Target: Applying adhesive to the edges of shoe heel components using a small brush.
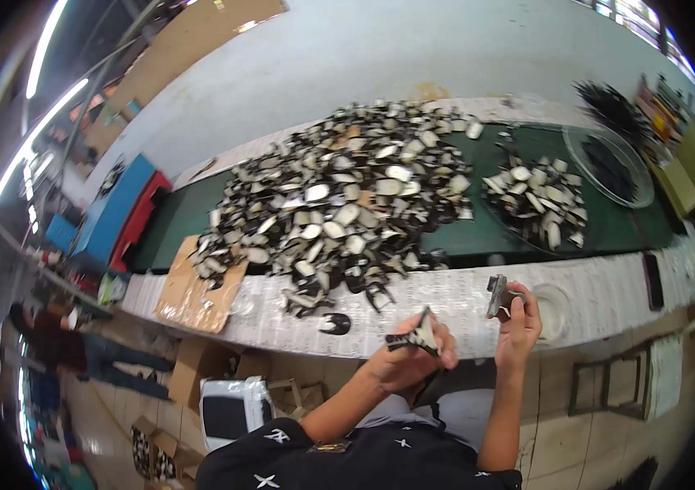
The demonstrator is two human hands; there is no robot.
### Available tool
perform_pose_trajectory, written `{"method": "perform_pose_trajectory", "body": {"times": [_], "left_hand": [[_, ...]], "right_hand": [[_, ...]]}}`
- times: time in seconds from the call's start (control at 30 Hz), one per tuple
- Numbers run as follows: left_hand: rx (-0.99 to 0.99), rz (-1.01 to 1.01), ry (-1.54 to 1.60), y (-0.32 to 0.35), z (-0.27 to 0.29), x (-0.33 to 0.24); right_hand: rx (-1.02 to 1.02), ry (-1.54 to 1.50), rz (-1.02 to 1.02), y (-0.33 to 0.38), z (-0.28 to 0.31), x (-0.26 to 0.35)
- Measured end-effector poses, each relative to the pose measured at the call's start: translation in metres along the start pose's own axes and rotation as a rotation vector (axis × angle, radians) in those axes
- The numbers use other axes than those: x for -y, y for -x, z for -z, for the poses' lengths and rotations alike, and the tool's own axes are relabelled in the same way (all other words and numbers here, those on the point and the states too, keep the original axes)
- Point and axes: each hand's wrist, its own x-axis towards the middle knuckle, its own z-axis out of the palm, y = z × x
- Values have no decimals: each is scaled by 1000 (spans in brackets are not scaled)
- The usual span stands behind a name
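Observation:
My left hand (403,361) grips a small black and white flat part (418,333) near the table's front edge. My right hand (520,325) holds a small dark grey piece (497,294) up beside it. A large heap of black and white flat parts (339,204) covers the green belt (184,214) ahead. A smaller pile of the same parts (539,198) lies to the right. One loose black part (335,324) sits on the pale table edge, left of my left hand.
A clear round bowl (609,163) with dark pieces stands at the far right. A brown cardboard sheet (192,290) hangs over the table's left front. Cardboard boxes (200,367) sit on the floor below. A person (78,343) stands at the left. A dark phone (652,279) lies at the right.

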Motion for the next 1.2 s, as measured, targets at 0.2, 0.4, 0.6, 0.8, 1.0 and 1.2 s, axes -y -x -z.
{"method": "perform_pose_trajectory", "body": {"times": [0.2, 0.4, 0.6, 0.8, 1.0, 1.2], "left_hand": [[164, 52, 196, -14, -20, 3], [332, -564, -1094, -66, -39, -57], [53, -1213, -2131, -175, -64, -29], [-229, -799, -2241, -180, -4, -39], [-927, -516, -2385, -113, 134, -133], [-875, -199, -2841, -49, 194, -147]], "right_hand": [[14, 122, -202, -9, 38, -59], [101, 207, -227, -14, 25, -65], [141, 213, -218, -18, 34, -61], [92, 225, -220, -11, 42, -65], [114, 199, -254, -12, 33, -66], [100, 211, -209, -15, 28, -60]]}}
